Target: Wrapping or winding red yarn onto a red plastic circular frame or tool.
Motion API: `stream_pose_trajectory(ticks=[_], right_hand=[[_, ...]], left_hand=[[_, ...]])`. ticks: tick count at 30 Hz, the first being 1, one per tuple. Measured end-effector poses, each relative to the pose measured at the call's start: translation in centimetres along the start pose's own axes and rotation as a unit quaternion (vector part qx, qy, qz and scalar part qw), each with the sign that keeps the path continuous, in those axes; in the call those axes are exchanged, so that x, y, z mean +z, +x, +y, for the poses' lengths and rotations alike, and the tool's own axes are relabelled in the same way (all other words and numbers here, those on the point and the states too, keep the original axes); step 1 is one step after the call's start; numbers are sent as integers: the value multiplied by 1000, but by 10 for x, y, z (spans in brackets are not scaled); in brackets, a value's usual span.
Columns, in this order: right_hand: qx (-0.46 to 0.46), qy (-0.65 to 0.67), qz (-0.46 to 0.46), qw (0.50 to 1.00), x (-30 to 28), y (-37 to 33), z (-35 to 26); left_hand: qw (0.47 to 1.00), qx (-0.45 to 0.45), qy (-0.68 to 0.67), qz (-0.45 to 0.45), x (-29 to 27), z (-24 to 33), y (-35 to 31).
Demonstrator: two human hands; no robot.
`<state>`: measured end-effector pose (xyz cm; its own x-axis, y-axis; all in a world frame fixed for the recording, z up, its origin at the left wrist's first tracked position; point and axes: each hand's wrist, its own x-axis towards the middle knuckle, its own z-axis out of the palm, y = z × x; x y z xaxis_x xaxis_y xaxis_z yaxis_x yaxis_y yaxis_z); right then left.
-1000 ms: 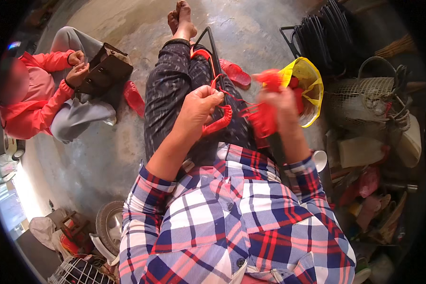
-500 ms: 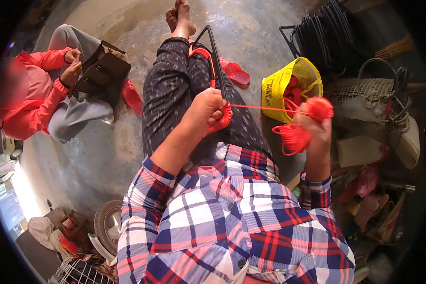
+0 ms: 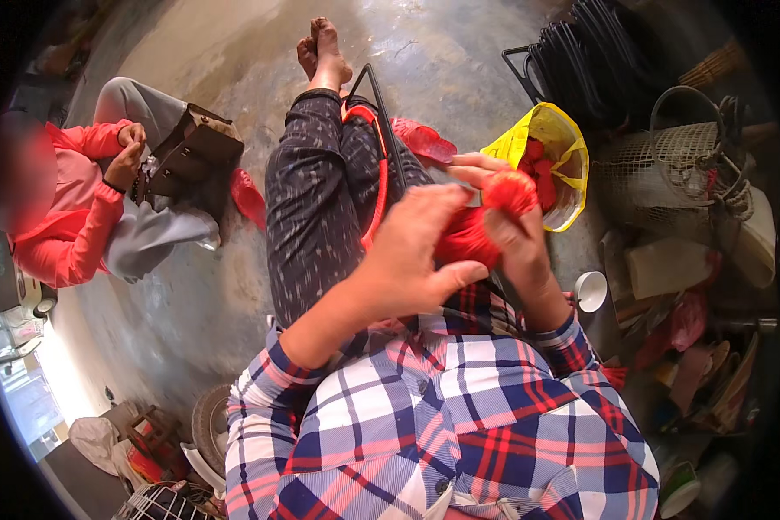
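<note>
Over my lap, my left hand (image 3: 420,247) is stretched out and slightly blurred, its thumb apart from the fingers; nothing shows in its grasp. Beside it, my right hand (image 3: 529,251) grips a wound ball of red cord (image 3: 510,191). More red cord (image 3: 468,241) bunches between the two hands, partly covered by the left one. A thin black frame (image 3: 371,82) lies along my legs, its far end near my shins. A red wrapped band (image 3: 383,173) curves alongside the frame. The near end of both is hidden behind my left hand.
To the right stands a yellow bag (image 3: 516,139) with red cord inside. Behind it are stacked black frames (image 3: 589,61) and a mesh basket (image 3: 667,160). A white cup (image 3: 591,291) sits by my right forearm. At left, a person in red sits with a brown bag (image 3: 208,143).
My left hand has let go of the red wrapped band and opened. My right hand has come inward with the cord ball, beside the left. The taut strand between them no longer shows.
</note>
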<state>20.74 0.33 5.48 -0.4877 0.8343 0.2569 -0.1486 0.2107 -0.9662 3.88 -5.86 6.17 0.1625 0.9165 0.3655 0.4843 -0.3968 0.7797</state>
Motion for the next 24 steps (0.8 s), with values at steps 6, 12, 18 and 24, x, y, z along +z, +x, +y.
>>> stream_pose_trajectory(ticks=[6, 12, 18, 24], right_hand=[[110, 180, -47, 976, 0, -3, 33], [209, 394, -3, 895, -36, 23, 66], [111, -115, -170, 972, -10, 40, 97], [5, -275, -202, 940, 1, 31, 92]], left_hand=[[812, -212, -535, 101, -33, 12, 5], [969, -84, -157, 170, -88, -42, 3], [910, -72, 404, -56, -55, -60, -11], [932, -294, 204, -50, -17, -64, -9]])
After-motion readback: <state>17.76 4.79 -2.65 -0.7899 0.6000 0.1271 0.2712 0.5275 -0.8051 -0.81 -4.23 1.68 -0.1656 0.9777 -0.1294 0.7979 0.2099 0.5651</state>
